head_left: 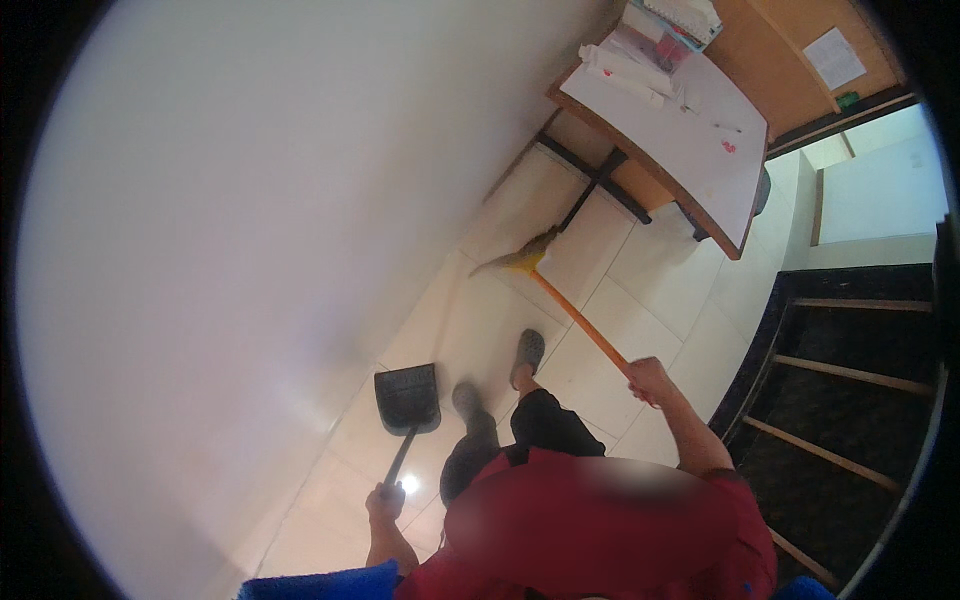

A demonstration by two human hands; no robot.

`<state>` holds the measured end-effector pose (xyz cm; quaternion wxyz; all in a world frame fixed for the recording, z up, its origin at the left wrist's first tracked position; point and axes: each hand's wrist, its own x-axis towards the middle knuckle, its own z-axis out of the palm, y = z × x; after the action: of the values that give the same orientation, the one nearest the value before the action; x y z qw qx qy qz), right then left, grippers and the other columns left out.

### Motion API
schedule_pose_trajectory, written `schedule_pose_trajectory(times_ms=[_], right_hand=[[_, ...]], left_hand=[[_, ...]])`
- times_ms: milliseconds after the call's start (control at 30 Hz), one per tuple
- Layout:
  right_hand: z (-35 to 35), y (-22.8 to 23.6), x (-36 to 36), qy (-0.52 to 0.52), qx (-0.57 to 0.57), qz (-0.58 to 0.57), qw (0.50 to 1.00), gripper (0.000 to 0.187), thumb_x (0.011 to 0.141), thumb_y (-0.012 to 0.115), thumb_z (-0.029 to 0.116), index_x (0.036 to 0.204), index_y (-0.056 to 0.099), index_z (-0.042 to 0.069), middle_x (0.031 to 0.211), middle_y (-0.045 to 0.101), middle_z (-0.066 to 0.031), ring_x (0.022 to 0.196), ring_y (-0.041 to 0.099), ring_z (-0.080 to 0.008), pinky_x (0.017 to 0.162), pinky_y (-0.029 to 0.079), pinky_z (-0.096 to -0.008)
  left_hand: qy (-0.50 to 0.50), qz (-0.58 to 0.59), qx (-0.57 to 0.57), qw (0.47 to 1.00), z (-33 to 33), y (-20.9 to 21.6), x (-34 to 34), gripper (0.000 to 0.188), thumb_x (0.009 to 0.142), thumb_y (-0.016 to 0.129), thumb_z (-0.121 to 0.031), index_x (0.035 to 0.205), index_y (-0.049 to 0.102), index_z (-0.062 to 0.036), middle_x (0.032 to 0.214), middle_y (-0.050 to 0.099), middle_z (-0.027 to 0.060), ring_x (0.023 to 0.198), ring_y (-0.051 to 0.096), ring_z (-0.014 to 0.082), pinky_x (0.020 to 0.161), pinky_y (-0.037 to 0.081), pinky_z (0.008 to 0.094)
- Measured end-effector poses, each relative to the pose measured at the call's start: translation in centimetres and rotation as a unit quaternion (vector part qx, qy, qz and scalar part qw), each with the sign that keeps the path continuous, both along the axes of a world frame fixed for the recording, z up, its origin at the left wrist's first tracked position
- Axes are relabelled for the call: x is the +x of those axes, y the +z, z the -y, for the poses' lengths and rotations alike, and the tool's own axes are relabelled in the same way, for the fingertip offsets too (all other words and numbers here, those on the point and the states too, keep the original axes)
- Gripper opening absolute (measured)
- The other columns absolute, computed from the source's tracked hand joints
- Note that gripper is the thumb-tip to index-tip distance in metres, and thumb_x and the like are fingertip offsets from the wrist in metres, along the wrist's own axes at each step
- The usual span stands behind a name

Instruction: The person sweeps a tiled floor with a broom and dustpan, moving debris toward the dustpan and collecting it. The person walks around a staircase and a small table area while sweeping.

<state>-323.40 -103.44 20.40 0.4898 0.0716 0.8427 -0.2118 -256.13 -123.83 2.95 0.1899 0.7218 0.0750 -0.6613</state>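
Orange-handled broom (580,319): right hand (648,381) wrapped round its stick, bristles near the table (690,150). Black dustpan (408,398), near the wall (220,250): left hand (385,502) clenched on its handle (well apart from the broom, from where I stand). Advisable: bristles low, dustpan lip flat.

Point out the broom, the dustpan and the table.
Broom (577,316): head view, on the orange handle.
Dustpan (408,399): head view, on the black pan.
Table (668,135): head view, on a bare part of the white top.
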Motion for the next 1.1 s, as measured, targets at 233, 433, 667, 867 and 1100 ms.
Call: schedule_pose_trajectory(times_ms=[233, 433, 667, 867, 1100], right_hand=[[0.4, 2.4, -0.8, -0.03, -0.085, -0.051, 0.995, 0.029, 0.087, 0.057, 0.027, 0.07, 0.053, 0.004, 0.053, 0.05, -0.0064, 0.036, 0.043, -0.0137, 0.032, 0.033, -0.0301], [7.7, -9.6, 1.4, -0.12, -0.096, -0.009, 0.988, 0.036, 0.085, 0.058, 0.028, 0.059, 0.048, 0.005, 0.048, 0.047, -0.0078, 0.033, 0.042, -0.0175, 0.03, 0.031, -0.0328], [-7.2, -12.0, 8.3, 0.05, 0.069, -0.086, 0.993, 0.04, 0.084, 0.057, 0.023, 0.052, 0.049, 0.001, 0.045, 0.05, -0.0108, 0.033, 0.046, -0.0203, 0.03, 0.035, -0.0373], [-16.3, -7.7, 6.7, 0.164, 0.221, -0.239, 0.931, 0.029, 0.08, 0.062, 0.029, 0.081, 0.068, 0.0, 0.078, 0.066, -0.0203, 0.072, 0.066, -0.0323, 0.066, 0.053, -0.0419], [-21.3, 0.5, -0.8, 0.183, 0.203, -0.268, 0.924, 0.028, 0.085, 0.056, 0.029, 0.093, 0.067, 0.004, 0.091, 0.065, -0.0178, 0.086, 0.063, -0.0356, 0.078, 0.05, -0.0433]], left_hand=[[-0.089, -0.009, 0.003, 0.996, -1.4, -3.6, 4.0, 0.026, 0.095, 0.035, -0.028, 0.111, 0.047, -0.0098, 0.083, 0.055, 0.0123, 0.082, 0.061, 0.0344, 0.074, 0.051, 0.0481], [-0.228, -0.063, 0.003, 0.972, 0.1, -3.9, 4.9, 0.026, 0.094, 0.036, -0.027, 0.109, 0.047, -0.0075, 0.085, 0.054, 0.0134, 0.083, 0.059, 0.0369, 0.074, 0.049, 0.0498], [-0.554, -0.036, -0.113, 0.824, 0.2, -5.3, 7.2, 0.027, 0.093, 0.038, -0.024, 0.113, 0.046, -0.0085, 0.093, 0.053, 0.0154, 0.087, 0.059, 0.0367, 0.075, 0.049, 0.0497], [-0.494, -0.019, -0.106, 0.863, 0.4, -4.0, 6.7, 0.031, 0.092, 0.04, -0.027, 0.118, 0.044, -0.0096, 0.088, 0.054, 0.0148, 0.081, 0.062, 0.0359, 0.073, 0.05, 0.0489], [-0.327, 0.042, 0.033, 0.944, 2.4, 4.9, -4.6, 0.033, 0.092, 0.039, -0.022, 0.122, 0.044, -0.0099, 0.084, 0.055, 0.0133, 0.073, 0.063, 0.0336, 0.067, 0.051, 0.0474]])
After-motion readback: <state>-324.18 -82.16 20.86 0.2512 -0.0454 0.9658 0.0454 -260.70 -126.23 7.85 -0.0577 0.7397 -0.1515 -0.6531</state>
